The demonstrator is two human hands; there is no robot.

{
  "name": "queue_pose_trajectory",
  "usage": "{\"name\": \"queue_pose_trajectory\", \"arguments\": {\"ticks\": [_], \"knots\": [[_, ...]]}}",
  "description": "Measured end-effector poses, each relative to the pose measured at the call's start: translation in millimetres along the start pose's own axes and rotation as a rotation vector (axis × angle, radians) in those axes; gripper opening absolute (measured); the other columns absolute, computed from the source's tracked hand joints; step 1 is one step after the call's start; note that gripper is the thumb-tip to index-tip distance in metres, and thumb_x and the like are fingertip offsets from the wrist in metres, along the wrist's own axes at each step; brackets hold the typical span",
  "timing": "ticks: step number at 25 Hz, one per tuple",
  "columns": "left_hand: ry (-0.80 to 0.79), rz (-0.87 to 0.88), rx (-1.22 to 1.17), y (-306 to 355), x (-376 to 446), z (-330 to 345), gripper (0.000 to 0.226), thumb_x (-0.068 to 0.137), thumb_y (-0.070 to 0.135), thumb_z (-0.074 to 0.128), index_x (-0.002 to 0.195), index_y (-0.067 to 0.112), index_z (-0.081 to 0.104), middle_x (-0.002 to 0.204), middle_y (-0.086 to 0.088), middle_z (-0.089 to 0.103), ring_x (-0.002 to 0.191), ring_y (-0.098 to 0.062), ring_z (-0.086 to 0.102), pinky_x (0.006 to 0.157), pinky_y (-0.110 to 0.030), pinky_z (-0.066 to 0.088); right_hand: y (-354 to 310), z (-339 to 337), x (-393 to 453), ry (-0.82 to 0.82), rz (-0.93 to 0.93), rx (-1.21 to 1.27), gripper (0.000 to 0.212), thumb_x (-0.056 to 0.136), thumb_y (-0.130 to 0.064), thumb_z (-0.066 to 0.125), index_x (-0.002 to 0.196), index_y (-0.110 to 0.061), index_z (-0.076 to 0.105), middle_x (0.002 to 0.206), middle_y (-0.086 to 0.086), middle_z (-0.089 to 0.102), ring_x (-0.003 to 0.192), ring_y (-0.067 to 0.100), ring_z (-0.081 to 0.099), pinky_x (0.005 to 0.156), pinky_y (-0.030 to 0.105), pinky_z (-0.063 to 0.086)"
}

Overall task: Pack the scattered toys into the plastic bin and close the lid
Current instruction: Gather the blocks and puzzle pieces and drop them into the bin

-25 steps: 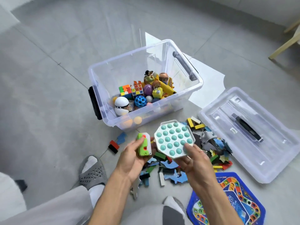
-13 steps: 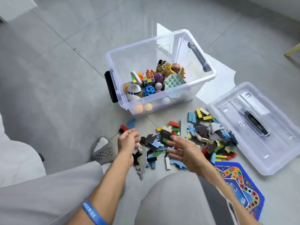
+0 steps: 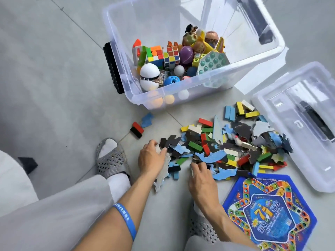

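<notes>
Plastic bin (image 3: 190, 95) stands open on the floor, long axis running left to right. Lid (image 3: 297, 124) lies flat right of the bin. Scattered toys (image 3: 226, 147) pile just before the bin. Left hand (image 3: 150, 158) and right hand (image 3: 201, 178) rest on the pile's near edge, fingers loosely spread, gripping nothing.

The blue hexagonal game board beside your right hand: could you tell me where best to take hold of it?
Grip the blue hexagonal game board at its near-left edge, coming from the right hand's side. It lies flat on the floor, so fingertips probably must slip under the thin rim and pinch; that edge looks free, while its top edge touches the puzzle pile.
</notes>
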State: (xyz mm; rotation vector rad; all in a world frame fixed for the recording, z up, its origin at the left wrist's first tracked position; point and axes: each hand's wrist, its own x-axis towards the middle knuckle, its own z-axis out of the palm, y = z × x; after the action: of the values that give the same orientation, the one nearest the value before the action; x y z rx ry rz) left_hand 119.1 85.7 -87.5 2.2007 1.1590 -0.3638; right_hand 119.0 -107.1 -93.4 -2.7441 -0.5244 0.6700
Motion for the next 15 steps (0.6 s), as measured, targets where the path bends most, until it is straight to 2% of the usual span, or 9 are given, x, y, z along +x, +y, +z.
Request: {"name": "queue_pose_trajectory", "arguments": {"ticks": [3, 5, 6, 8, 10, 11, 12, 14, 15], "knots": [[-0.020, -0.036, 0.035, 5, 10, 5, 0.018, 0.086, 0.027, 0.065, 0.098, 0.019, 0.054, 0.101, -0.001, 0.065, 0.087, -0.021, 0.057, 0.072, -0.029, 0.042, 4, 7, 5, -0.002, -0.064, -0.050, 0.020, 0.083, -0.008, 0.065, 0.093, -0.016, 0.049, 0.092, 0.001, 0.041, 0.068, 0.020, 0.040, 0.047, 0.035, 0.042], [-0.019, -0.059, 0.000, 10, 10, 3, 0.018, 0.081, 0.022, 0.067, 0.095, 0.019, 0.056, 0.093, 0.001, 0.063, 0.084, -0.020, 0.057, 0.070, -0.027, 0.040, 2, 2, 7, -0.004, -0.037, 0.087, 0.015, 0.085, -0.010, 0.062, 0.095, -0.016, 0.052, 0.094, -0.001, 0.045, 0.070, 0.020, 0.046, 0.052, 0.033, 0.045], [-0.022, -0.086, -0.053, 13, 8, 1, 0.017, 0.079, 0.022, 0.067, 0.092, 0.019, 0.058, 0.089, 0.003, 0.062, 0.082, -0.019, 0.057, 0.068, -0.026, 0.040, -2, -4, 8, -0.012, 0.028, 0.239, 0.015, 0.085, -0.011, 0.060, 0.097, -0.017, 0.055, 0.096, -0.004, 0.049, 0.074, 0.018, 0.050, 0.058, 0.030, 0.046], [0.009, -0.244, -0.342, 17, 7, -3, 0.003, 0.079, 0.019, 0.061, 0.081, 0.016, 0.063, 0.077, 0.002, 0.061, 0.073, -0.020, 0.057, 0.062, -0.026, 0.041, -12, -21, 15, -0.087, 0.341, 0.745, 0.016, 0.085, -0.005, 0.054, 0.095, -0.015, 0.060, 0.090, -0.003, 0.056, 0.077, 0.016, 0.054, 0.065, 0.028, 0.049], [0.026, -0.483, -0.844, 18, 7, -14, 0.018, 0.079, 0.006, 0.047, 0.072, 0.010, 0.063, 0.065, -0.004, 0.056, 0.061, -0.024, 0.055, 0.056, -0.029, 0.046, -17, -31, 16, -0.169, 0.624, 1.208, 0.025, 0.082, 0.007, 0.040, 0.081, -0.009, 0.059, 0.071, 0.004, 0.052, 0.065, 0.019, 0.049, 0.053, 0.032, 0.049], [0.014, -0.565, -1.034, 15, 5, -19, 0.020, 0.077, 0.001, 0.042, 0.072, 0.007, 0.061, 0.062, -0.006, 0.051, 0.054, -0.023, 0.052, 0.051, -0.028, 0.046, -18, -33, 15, -0.199, 0.668, 1.249, 0.028, 0.081, 0.009, 0.036, 0.075, -0.009, 0.056, 0.063, 0.005, 0.048, 0.059, 0.019, 0.045, 0.047, 0.029, 0.042], [-0.010, -0.616, -1.128, 11, 4, -24, 0.019, 0.075, -0.001, 0.040, 0.072, 0.005, 0.058, 0.060, -0.006, 0.045, 0.049, -0.020, 0.047, 0.045, -0.024, 0.041, -21, -32, 12, -0.226, 0.661, 1.204, 0.027, 0.081, 0.007, 0.036, 0.071, -0.012, 0.054, 0.058, 0.002, 0.045, 0.056, 0.018, 0.041, 0.046, 0.026, 0.035], [-0.041, -0.613, -1.093, 3, 3, -32, 0.011, 0.075, 0.004, 0.046, 0.070, 0.010, 0.053, 0.058, -0.004, 0.040, 0.043, -0.014, 0.035, 0.039, -0.018, 0.026, -31, -27, 7, -0.248, 0.495, 0.914, 0.016, 0.083, -0.006, 0.048, 0.073, -0.017, 0.053, 0.063, -0.004, 0.052, 0.060, 0.015, 0.044, 0.052, 0.027, 0.034], [-0.017, -0.575, -0.990, 0, 6, -36, 0.009, 0.076, 0.009, 0.052, 0.069, 0.013, 0.053, 0.058, -0.002, 0.043, 0.044, -0.013, 0.033, 0.041, -0.019, 0.024, -36, -23, 6, -0.258, 0.381, 0.714, 0.007, 0.083, -0.015, 0.054, 0.079, -0.021, 0.053, 0.069, -0.007, 0.055, 0.064, 0.014, 0.049, 0.056, 0.029, 0.037]]}}
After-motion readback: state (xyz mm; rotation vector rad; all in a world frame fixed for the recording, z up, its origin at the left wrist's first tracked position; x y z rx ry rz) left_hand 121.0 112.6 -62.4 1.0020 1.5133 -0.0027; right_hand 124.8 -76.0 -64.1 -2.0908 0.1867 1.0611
